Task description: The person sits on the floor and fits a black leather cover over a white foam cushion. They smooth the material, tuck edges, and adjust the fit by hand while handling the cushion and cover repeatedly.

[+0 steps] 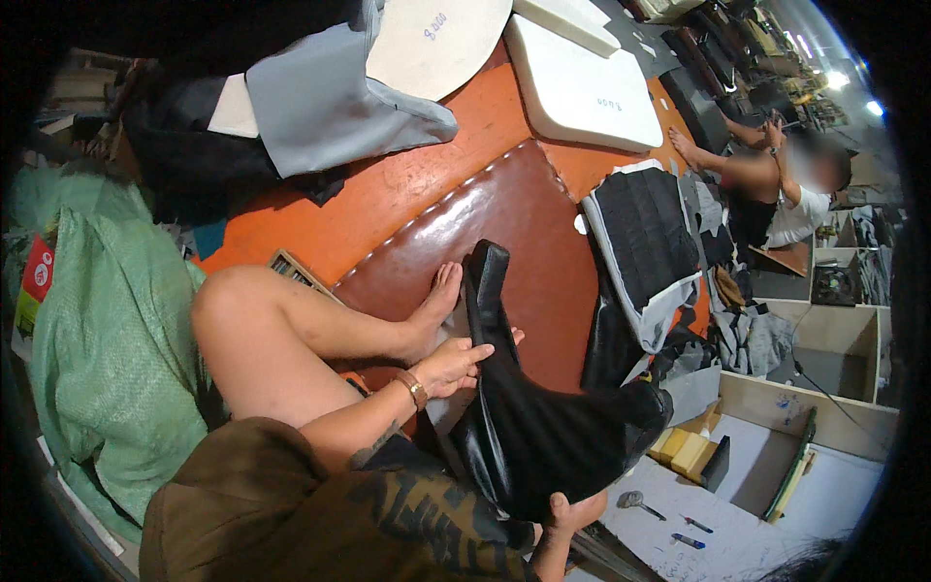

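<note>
plainly, with the left hand (451, 364) pinching and the right hand (572, 512) gripping the black cover (543, 427), its slick fold could slip onto the worktop (407, 184).

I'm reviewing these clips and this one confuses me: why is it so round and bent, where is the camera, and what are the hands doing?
The camera is a wide fisheye worn on the person's head, looking down, so straight edges curve. No machine here: a person sits on an orange table with one bare leg drawn up. The left hand grips the upper edge of a black leather-like cover; the right hand holds its lower end. Underneath lies a brown stitched panel. White foam pads and a grey cover lie farther off. Another person works at the right.
</note>
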`<action>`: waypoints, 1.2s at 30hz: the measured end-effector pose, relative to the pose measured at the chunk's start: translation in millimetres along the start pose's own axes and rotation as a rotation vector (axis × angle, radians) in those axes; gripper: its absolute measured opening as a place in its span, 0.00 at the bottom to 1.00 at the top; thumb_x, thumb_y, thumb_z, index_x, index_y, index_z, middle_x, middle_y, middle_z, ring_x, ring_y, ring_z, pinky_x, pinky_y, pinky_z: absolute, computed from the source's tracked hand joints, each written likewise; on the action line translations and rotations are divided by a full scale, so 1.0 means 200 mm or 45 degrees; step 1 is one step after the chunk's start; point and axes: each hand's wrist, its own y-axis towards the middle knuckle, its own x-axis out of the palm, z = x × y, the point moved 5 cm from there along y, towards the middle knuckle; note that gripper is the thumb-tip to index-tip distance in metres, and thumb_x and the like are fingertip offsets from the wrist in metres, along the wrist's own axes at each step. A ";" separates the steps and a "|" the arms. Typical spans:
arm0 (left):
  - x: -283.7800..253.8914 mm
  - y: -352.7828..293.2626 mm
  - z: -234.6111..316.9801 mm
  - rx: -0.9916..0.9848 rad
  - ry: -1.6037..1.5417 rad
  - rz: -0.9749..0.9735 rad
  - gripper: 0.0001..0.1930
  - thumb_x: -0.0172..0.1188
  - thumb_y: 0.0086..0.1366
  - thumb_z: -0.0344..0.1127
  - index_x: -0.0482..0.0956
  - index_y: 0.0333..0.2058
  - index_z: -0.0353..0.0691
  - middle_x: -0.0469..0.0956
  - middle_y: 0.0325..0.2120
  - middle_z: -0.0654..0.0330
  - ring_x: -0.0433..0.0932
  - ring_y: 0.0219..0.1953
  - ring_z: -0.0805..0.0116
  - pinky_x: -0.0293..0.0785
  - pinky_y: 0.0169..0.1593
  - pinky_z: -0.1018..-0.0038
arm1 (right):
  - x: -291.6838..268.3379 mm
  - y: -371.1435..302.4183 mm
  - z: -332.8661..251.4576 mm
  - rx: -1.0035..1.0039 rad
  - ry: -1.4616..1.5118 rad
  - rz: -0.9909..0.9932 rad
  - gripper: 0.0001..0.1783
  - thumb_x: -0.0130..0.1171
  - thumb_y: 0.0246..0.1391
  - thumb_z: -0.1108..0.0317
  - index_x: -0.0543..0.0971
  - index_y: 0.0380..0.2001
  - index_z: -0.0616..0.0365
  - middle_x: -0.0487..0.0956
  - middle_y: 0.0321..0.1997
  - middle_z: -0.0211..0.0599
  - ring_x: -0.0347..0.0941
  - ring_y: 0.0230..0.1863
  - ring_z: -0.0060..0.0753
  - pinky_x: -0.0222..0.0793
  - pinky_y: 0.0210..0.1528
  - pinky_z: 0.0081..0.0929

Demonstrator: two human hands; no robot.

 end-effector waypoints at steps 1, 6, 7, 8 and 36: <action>-0.02 0.02 0.00 -0.071 0.092 -0.015 0.17 0.51 0.82 0.37 0.76 0.62 0.37 0.83 0.54 0.59 0.84 0.49 0.67 0.83 0.55 0.62 | 0.01 0.00 0.03 0.007 -0.020 0.018 0.68 0.47 0.41 0.06 0.77 0.58 0.64 0.81 0.56 0.53 0.74 0.60 0.63 0.61 0.66 0.55; -0.09 0.08 -0.02 -0.137 0.221 0.000 0.17 0.52 0.78 0.32 0.79 0.61 0.43 0.84 0.52 0.62 0.83 0.43 0.70 0.82 0.48 0.67 | 0.02 -0.02 0.13 0.014 -0.099 -0.017 0.68 0.47 0.40 0.06 0.79 0.56 0.65 0.83 0.54 0.54 0.77 0.56 0.63 0.68 0.58 0.55; -0.07 0.09 -0.03 -0.113 0.241 0.006 0.18 0.51 0.77 0.31 0.79 0.61 0.44 0.84 0.53 0.63 0.83 0.43 0.71 0.82 0.47 0.68 | 0.02 -0.01 0.13 0.019 -0.117 -0.018 0.68 0.47 0.40 0.06 0.80 0.56 0.65 0.83 0.53 0.54 0.78 0.55 0.62 0.70 0.57 0.54; -0.05 0.08 -0.03 -0.027 0.196 -0.030 0.17 0.51 0.77 0.31 0.80 0.60 0.45 0.84 0.52 0.63 0.83 0.43 0.71 0.82 0.46 0.69 | 0.01 -0.01 0.12 0.026 -0.080 -0.013 0.66 0.51 0.40 0.08 0.80 0.55 0.65 0.85 0.51 0.53 0.80 0.52 0.61 0.72 0.54 0.52; -0.26 -0.44 0.85 0.440 0.618 0.174 0.27 0.51 0.78 0.62 0.80 0.58 0.47 0.81 0.49 0.59 0.79 0.48 0.69 0.78 0.56 0.62 | -0.89 0.17 -0.30 -0.114 1.718 0.195 0.35 0.63 0.63 0.56 0.71 0.68 0.63 0.79 0.62 0.49 0.81 0.57 0.47 0.78 0.63 0.43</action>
